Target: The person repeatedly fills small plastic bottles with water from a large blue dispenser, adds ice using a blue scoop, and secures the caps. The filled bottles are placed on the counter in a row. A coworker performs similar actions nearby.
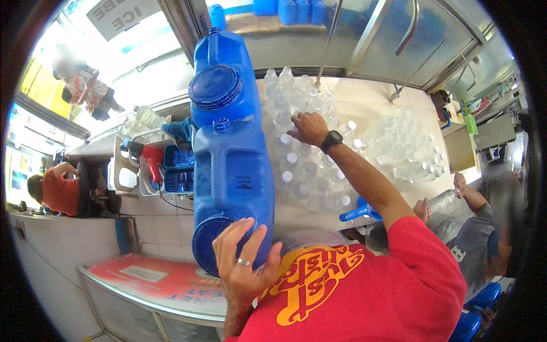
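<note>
My left hand (pixel 244 263) has its fingers apart and holds nothing; it is over the round lid (pixel 212 242) of the nearer blue water container (pixel 236 176). A second blue container (pixel 225 60) stands right behind that one. On the pale tiled counter, my right hand (pixel 310 130) reaches among clear plastic bottles (pixel 310 170), its fingers curled downward at a bottle top. What the fingertips grip is hidden under the hand. Bottles nearer to me wear white caps (pixel 292 158), while those beyond the hand have open necks (pixel 286 72).
More clear bottles (pixel 393 134) are grouped on the right, some lying down. At the lower right a co-worker (pixel 476 228) holds a bottle (pixel 441 200). A blue-handled tool (pixel 356 214) sits by the counter's near edge. Left of the containers are a red heat gun (pixel 152 162) and blue baskets (pixel 178 168).
</note>
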Action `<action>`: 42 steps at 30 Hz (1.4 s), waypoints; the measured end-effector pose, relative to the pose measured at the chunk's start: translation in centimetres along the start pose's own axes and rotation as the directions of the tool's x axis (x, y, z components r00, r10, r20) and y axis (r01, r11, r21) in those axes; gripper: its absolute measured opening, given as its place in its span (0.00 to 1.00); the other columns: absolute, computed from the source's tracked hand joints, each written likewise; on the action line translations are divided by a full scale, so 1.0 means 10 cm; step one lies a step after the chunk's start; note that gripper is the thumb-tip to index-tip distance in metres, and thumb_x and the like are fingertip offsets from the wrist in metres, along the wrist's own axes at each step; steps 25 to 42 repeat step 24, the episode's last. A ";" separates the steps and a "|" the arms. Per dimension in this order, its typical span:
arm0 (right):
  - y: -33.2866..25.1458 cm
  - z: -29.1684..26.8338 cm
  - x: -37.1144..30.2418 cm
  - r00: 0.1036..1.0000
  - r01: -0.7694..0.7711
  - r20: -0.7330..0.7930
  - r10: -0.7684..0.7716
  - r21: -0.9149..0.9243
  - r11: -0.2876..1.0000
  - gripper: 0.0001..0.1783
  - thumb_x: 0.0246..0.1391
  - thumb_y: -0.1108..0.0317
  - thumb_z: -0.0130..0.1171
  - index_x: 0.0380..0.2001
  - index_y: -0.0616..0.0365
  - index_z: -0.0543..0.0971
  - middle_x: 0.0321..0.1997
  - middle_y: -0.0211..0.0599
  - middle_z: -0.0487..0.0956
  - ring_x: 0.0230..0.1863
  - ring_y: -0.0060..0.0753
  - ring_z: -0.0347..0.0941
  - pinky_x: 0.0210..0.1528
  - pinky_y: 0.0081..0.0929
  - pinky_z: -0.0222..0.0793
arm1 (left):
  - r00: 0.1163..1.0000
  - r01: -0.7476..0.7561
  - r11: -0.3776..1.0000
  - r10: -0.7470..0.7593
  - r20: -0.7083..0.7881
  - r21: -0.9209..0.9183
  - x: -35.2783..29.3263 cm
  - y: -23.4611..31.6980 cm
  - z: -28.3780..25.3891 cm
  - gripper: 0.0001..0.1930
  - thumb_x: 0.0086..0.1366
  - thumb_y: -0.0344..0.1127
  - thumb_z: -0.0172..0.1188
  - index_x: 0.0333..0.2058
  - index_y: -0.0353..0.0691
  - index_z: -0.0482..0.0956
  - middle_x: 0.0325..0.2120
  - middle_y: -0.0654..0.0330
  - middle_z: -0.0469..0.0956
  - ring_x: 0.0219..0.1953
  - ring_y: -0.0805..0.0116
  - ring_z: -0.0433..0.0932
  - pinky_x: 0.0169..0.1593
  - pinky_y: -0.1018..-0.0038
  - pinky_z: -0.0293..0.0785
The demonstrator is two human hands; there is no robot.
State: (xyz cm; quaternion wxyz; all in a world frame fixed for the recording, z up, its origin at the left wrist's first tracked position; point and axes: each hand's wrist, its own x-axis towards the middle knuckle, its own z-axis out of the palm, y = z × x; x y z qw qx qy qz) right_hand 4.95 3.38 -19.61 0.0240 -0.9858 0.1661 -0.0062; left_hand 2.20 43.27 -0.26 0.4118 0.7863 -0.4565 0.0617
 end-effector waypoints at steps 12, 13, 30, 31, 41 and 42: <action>0.21 -1.25 -2.17 0.792 -0.423 -0.230 0.565 0.460 0.780 0.15 0.63 0.58 0.63 0.38 0.60 0.83 0.35 0.53 0.84 0.36 0.57 0.83 0.40 0.51 0.76 | 1.000 0.005 1.000 -0.005 -0.014 0.017 -0.05 -0.01 0.04 0.21 0.53 0.32 0.76 0.47 0.40 0.87 0.50 0.54 0.82 0.51 0.50 0.80 0.55 0.56 0.75; 0.33 -1.22 -2.47 0.787 -0.503 -0.139 0.601 0.419 0.756 0.17 0.62 0.56 0.63 0.35 0.62 0.84 0.32 0.54 0.84 0.35 0.59 0.82 0.39 0.52 0.76 | 1.000 0.005 1.000 -0.004 -0.017 0.018 -0.04 -0.01 0.05 0.20 0.53 0.32 0.76 0.47 0.40 0.87 0.50 0.54 0.82 0.51 0.50 0.81 0.55 0.57 0.75; 1.24 1.58 -3.71 0.533 -0.822 0.380 0.756 0.021 0.569 0.17 0.58 0.58 0.60 0.35 0.60 0.89 0.34 0.58 0.87 0.41 0.54 0.88 0.49 0.44 0.83 | 0.999 0.049 0.999 -0.049 -0.014 0.023 -0.06 0.03 0.04 0.18 0.57 0.33 0.76 0.46 0.40 0.87 0.49 0.52 0.83 0.50 0.50 0.81 0.55 0.58 0.76; 1.24 1.58 -3.71 0.533 -0.822 0.380 0.756 0.021 0.569 0.17 0.58 0.58 0.60 0.35 0.60 0.89 0.34 0.58 0.87 0.41 0.54 0.88 0.49 0.44 0.83 | 0.999 0.049 0.999 -0.049 -0.014 0.023 -0.06 0.03 0.04 0.18 0.57 0.33 0.76 0.46 0.40 0.87 0.49 0.52 0.83 0.50 0.50 0.81 0.55 0.58 0.76; 1.24 1.58 -3.71 0.533 -0.822 0.380 0.756 0.021 0.569 0.17 0.58 0.58 0.60 0.35 0.60 0.89 0.34 0.58 0.87 0.41 0.54 0.88 0.49 0.44 0.83 | 0.999 0.049 0.999 -0.049 -0.014 0.023 -0.06 0.03 0.04 0.18 0.57 0.33 0.76 0.46 0.40 0.87 0.49 0.52 0.83 0.50 0.50 0.81 0.55 0.58 0.76; 1.24 1.58 -3.71 0.533 -0.822 0.380 0.756 0.021 0.569 0.17 0.58 0.58 0.60 0.35 0.60 0.89 0.34 0.58 0.87 0.41 0.54 0.88 0.49 0.44 0.83 | 0.999 0.049 0.999 -0.049 -0.014 0.023 -0.06 0.03 0.04 0.18 0.57 0.33 0.76 0.46 0.40 0.87 0.49 0.52 0.83 0.50 0.50 0.81 0.55 0.58 0.76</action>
